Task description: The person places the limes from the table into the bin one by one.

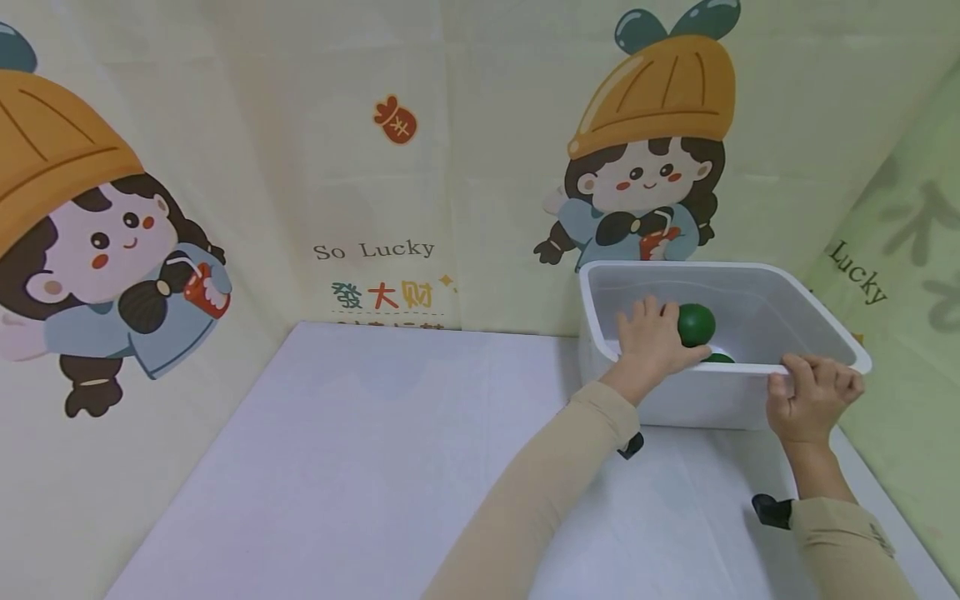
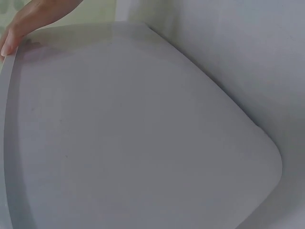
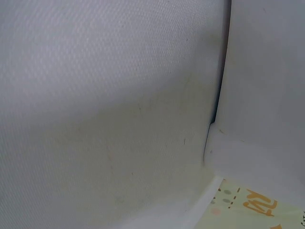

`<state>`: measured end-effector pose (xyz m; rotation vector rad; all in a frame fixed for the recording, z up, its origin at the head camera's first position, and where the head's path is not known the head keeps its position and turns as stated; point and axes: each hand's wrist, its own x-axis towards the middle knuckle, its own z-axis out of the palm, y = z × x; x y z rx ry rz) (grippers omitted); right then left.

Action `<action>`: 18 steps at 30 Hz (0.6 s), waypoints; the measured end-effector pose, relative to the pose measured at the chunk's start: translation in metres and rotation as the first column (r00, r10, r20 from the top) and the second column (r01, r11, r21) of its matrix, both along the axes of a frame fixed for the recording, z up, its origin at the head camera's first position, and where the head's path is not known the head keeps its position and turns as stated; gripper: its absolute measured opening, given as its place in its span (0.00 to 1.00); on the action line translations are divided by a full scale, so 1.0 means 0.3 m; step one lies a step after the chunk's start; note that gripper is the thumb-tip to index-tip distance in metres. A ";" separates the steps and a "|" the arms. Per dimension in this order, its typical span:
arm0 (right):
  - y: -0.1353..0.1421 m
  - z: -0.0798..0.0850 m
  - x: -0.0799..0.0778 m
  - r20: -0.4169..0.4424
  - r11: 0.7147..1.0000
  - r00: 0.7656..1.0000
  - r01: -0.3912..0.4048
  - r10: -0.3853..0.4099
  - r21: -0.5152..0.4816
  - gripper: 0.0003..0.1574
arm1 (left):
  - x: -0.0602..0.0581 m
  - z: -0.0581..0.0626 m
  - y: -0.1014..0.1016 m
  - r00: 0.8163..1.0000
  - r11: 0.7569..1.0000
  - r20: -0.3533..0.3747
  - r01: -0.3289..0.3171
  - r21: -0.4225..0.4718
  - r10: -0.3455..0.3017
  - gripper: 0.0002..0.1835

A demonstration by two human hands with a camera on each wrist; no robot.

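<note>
— Where, and how oriented? White plastic bin (image 1: 750, 400) at about 3 o'clock on the white counter (image 1: 390, 467), against the cartoon-printed backdrop (image 1: 375, 167). Long axis running roughly 9 to 3 o'clock, open side up, near long wall facing 6 o'clock.

— Inside? Green ball (image 1: 696, 323) toward the 9 o'clock half of the bin; a second green ball (image 1: 720, 358) just below, mostly hidden behind the near rim.

— Left hand (image 1: 652, 346)? Reached over the near rim into the bin, fingers (image 1: 647, 310) spread fairly straight, thumb lying along the rim. Green ball right at the fingers' 3 o'clock side, seemingly touching; no curl around it visible.

— Right hand (image 1: 813, 398)? Curled over the near rim toward the 3 o'clock corner, fingers wrapped on the edge, gripping the bin. Both balls at about 10 o'clock from that hand, apart from it.

— Wrist views? Left wrist: only the bin's pale floor and wall, plus a fingertip (image 2: 8, 45) on the rim at 10 o'clock. Right wrist: blank white surface and a sliver of backdrop at 5 o'clock; nothing of the fingers shown.
</note>
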<state>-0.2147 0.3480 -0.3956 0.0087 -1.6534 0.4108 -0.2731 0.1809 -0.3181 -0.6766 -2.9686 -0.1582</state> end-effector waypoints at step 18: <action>-0.001 -0.005 0.001 -0.013 1.000 1.000 -0.001 0.001 0.001 0.42 | 0.005 -0.006 -0.008 0.998 0.998 0.046 0.048 0.047 -0.051 0.36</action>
